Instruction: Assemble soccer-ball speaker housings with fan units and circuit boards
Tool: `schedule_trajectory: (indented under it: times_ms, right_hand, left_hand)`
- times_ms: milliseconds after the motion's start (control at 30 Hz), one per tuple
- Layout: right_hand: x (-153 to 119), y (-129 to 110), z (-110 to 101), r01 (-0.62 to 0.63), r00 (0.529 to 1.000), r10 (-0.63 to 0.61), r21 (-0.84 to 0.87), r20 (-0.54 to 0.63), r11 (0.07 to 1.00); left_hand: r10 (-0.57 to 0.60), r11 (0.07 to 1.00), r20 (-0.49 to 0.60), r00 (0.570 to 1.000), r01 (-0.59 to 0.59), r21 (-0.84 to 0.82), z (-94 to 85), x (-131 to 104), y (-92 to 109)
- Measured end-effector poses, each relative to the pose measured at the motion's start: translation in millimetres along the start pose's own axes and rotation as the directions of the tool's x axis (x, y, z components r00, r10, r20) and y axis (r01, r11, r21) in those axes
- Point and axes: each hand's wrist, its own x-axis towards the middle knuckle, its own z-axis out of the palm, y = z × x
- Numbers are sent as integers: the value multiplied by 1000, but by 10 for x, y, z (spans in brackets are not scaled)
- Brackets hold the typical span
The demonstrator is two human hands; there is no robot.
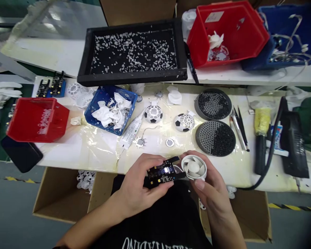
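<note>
My left hand [142, 183] grips a black circuit board [162, 173] with small yellow parts on it, just past the table's front edge. Beside it, my right hand [209, 183] holds a round white fan housing [194, 167], its blades facing up. A short white wire runs between board and housing. Beyond my hands lie a small round disc [170, 142] and a spiky metal piece [140, 141] with a thin wire. Two black-and-white ball shells [153, 114] [184, 122] rest farther back.
Two round trays [215, 138] [213, 104] of black bits stand right of centre, near tweezers [239, 128]. A blue bin [110, 112], a glue tube [132, 131] and a red bin [38, 121] are leftward. A black tray [132, 77] sits on the raised shelf.
</note>
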Motion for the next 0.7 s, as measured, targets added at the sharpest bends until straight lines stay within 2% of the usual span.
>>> schedule_trajectory:
  times_ms: [133, 200, 333, 533, 700]
  right_hand:
    - [58, 58, -66, 67, 978, -103, -194, -181, 979]
    - [89, 97, -98, 84, 964, -139, -235, -228, 968]
    - [150, 135, -141, 93, 956, -151, -229, -252, 969]
    - [187, 124, -149, 88, 954, -147, -224, -262, 971]
    - [149, 164, -183, 81, 953, -140, -218, -268, 973]
  left_hand:
    - [109, 981, -27, 994, -103, 162, 45, 32, -88]
    - [145, 967, -33, 989, -135, 218, 58, 43, -131]
    - [186, 946, -19, 982, -174, 274, 98, 45, -219]
    - [209, 924, 84, 974, -225, 310, 183, 11, -341]
    - [261, 881, 138, 955, -294, 370, 163, -42, -363]
